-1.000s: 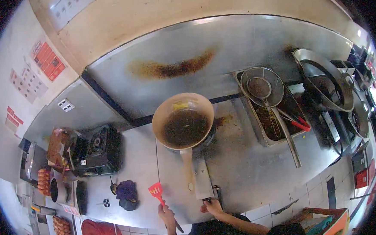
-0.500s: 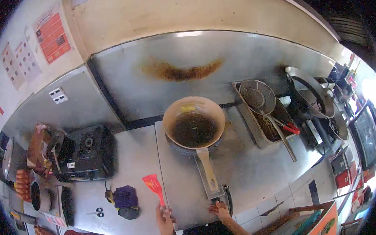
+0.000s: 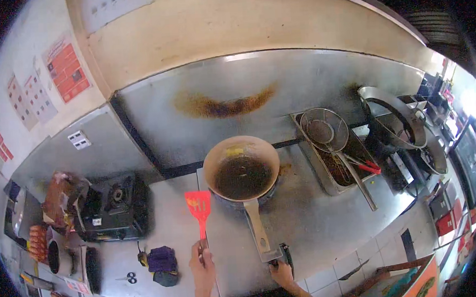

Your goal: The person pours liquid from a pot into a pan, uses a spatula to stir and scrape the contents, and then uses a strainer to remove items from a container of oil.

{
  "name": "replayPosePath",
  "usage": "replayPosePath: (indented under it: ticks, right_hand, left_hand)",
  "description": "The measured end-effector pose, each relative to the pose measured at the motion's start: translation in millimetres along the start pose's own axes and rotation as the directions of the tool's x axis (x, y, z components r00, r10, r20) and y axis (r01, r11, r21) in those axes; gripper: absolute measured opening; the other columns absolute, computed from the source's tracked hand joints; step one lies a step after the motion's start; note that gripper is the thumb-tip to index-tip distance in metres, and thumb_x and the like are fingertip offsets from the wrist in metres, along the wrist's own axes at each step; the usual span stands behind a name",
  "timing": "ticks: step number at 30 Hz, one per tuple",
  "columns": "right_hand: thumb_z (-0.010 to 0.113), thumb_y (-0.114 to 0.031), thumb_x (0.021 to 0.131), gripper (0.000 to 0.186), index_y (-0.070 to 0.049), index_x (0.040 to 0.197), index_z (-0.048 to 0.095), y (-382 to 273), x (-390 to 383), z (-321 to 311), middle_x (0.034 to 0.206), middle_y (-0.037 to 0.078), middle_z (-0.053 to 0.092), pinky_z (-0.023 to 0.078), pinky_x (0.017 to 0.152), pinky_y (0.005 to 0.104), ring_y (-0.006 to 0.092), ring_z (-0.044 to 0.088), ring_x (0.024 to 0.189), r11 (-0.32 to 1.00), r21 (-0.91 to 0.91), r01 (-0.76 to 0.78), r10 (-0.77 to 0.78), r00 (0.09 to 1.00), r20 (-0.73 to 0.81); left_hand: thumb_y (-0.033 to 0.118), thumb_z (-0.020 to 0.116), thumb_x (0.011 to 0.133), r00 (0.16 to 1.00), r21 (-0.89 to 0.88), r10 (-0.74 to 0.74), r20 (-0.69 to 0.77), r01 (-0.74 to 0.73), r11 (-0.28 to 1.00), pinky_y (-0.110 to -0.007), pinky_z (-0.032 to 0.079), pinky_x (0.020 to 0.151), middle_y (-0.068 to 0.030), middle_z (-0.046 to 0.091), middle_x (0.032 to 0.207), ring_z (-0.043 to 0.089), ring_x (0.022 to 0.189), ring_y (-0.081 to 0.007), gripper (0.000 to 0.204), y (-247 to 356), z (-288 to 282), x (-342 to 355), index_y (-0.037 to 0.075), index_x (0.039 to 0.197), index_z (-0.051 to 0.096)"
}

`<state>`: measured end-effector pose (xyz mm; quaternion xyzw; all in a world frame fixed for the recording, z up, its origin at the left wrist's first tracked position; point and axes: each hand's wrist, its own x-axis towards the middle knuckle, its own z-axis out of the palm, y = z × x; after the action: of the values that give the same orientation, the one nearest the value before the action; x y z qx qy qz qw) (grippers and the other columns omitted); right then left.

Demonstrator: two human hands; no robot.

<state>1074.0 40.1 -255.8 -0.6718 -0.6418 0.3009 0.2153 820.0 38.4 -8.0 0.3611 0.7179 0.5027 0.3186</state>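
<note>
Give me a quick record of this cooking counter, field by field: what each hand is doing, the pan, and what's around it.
left hand: grips the handle of a red slotted spatula, blade raised left of the pan
right hand: at the counter's front edge, on a dark knob near the pan handle's end
pan: on the burner, dark liquid inside, handle pointing toward the person
right of pan: wire skimmer over a metal tray
left of pan: black gas stove
counter: purple cloth, scissors

The left hand (image 3: 202,265) has lifted the red spatula (image 3: 198,207) higher, and its blade now stands just beside the pan (image 3: 242,172) (not touching it, as far as visible).
</note>
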Motion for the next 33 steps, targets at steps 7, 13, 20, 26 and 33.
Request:
replayPosePath:
  ticks: [7,13,20,26,33]
  right_hand:
    - [0.066,-0.030,0.079,0.037,0.003,0.092,0.055,39,4,9,0.073,0.023,0.064,0.053,0.064,0.0447,0.0358,0.065,0.067,0.988,0.096,0.119,-0.141,0.952,0.273]
    - [0.056,-0.019,0.090,0.023,0.003,0.095,0.050,22,7,4,0.077,0.015,0.065,0.056,0.058,0.0385,0.0272,0.067,0.065,0.632,0.568,-0.527,0.109,0.786,0.608]
    - [0.049,-0.016,0.094,0.029,-0.006,0.116,0.035,82,3,77,0.086,0.017,0.062,0.057,0.056,0.0427,0.0322,0.067,0.068,0.064,0.696,-0.715,-0.133,0.685,0.716]
    - [0.049,-0.015,0.095,0.023,-0.005,0.113,0.038,40,12,22,0.089,0.017,0.061,0.056,0.056,0.0444,0.0323,0.065,0.065,0.365,0.641,-0.675,-0.005,0.687,0.726]
    - [0.052,-0.014,0.094,0.013,-0.002,0.099,0.049,29,12,3,0.082,0.009,0.058,0.056,0.056,0.0390,0.0228,0.064,0.086,0.495,0.638,-0.591,-0.062,0.708,0.704]
  left_hand:
    - [0.008,0.052,0.088,0.960,0.492,0.271,0.075,-0.272,0.827,-0.039,0.047,0.059,-0.0169,0.063,0.078,0.062,0.067,-0.0287,0.040,38,33,34,0.009,0.127,0.043]
    - [0.004,0.052,0.086,0.924,0.570,0.357,0.137,-0.368,0.735,-0.043,0.047,0.059,-0.0167,0.061,0.072,0.062,0.064,-0.0351,0.043,69,68,48,0.010,0.126,0.040]
    - [0.000,0.053,0.081,0.938,0.615,0.301,0.173,-0.342,0.711,-0.047,0.047,0.064,-0.0199,0.064,0.078,0.063,0.074,-0.0374,0.043,99,81,60,0.010,0.122,0.043]
    - [0.000,0.052,0.079,0.942,0.753,0.243,0.232,-0.332,0.568,-0.049,0.047,0.066,-0.0197,0.063,0.080,0.061,0.075,-0.0400,0.040,98,73,78,0.011,0.118,0.045]
    - [0.006,0.056,0.081,0.923,0.732,0.228,0.310,-0.384,0.563,-0.049,0.045,0.062,-0.0201,0.060,0.070,0.060,0.066,-0.0403,0.041,83,53,93,0.012,0.120,0.047]
